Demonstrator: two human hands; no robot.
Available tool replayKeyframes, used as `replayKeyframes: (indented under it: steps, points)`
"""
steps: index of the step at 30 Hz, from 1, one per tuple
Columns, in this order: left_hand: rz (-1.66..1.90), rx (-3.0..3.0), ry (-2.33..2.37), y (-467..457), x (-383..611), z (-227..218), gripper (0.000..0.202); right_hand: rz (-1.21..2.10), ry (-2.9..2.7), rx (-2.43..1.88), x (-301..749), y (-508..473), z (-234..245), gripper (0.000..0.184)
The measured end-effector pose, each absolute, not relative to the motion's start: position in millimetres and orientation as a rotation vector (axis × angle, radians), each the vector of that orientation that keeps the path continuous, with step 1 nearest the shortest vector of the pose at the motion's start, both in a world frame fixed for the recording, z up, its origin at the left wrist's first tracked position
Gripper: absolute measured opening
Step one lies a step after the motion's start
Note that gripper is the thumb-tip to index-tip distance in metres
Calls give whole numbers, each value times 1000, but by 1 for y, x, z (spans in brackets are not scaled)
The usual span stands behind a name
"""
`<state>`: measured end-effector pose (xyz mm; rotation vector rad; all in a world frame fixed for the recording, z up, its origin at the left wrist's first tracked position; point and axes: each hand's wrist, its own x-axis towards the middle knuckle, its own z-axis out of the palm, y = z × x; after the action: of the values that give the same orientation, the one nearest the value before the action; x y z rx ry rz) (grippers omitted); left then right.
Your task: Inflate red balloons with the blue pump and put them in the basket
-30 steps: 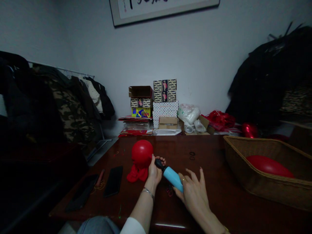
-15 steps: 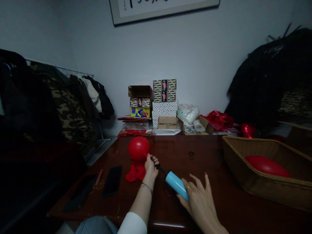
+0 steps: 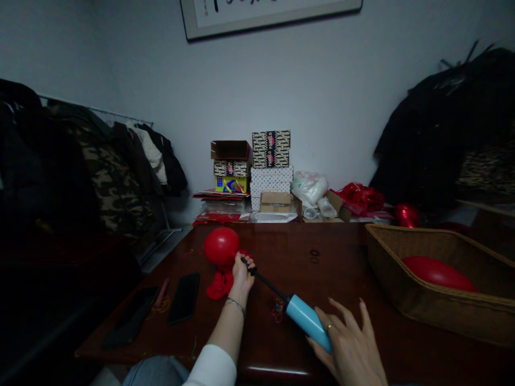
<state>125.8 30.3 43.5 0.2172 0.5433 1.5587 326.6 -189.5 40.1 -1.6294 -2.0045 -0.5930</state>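
My left hand [image 3: 243, 271] is closed around the black end of a balloon pump, at the neck of a round, partly inflated red balloon [image 3: 221, 247]. The neck itself is hidden by my fingers. A black rod runs from there to the light blue barrel of the balloon pump [image 3: 308, 321]. My right hand [image 3: 348, 343] grips the barrel's near end between thumb and palm, with its other fingers stretched out. Limp red balloons [image 3: 219, 285] lie on the table below the inflated one. Small coloured bands [image 3: 277, 309] sit under the pump rod.
A wicker basket [image 3: 402, 305] on the right holds a red balloon [image 3: 438, 272]. Two dark phones [image 3: 183, 298] and a reddish stick [image 3: 161, 293] lie on the left of the table [image 3: 277, 241]. Stacked boxes [image 3: 271, 185] stand behind it.
My right hand has drawn the blue barrel down and to the right, so more black rod shows. My left hand and the red balloon have shifted slightly left.
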Motion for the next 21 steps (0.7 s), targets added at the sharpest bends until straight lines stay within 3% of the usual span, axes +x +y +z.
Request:
replayKeyframes:
  steps: [21]
  points:
    - [1528, 319, 661, 4, 160, 32, 26, -445, -1904, -1816, 272, -143, 58, 41]
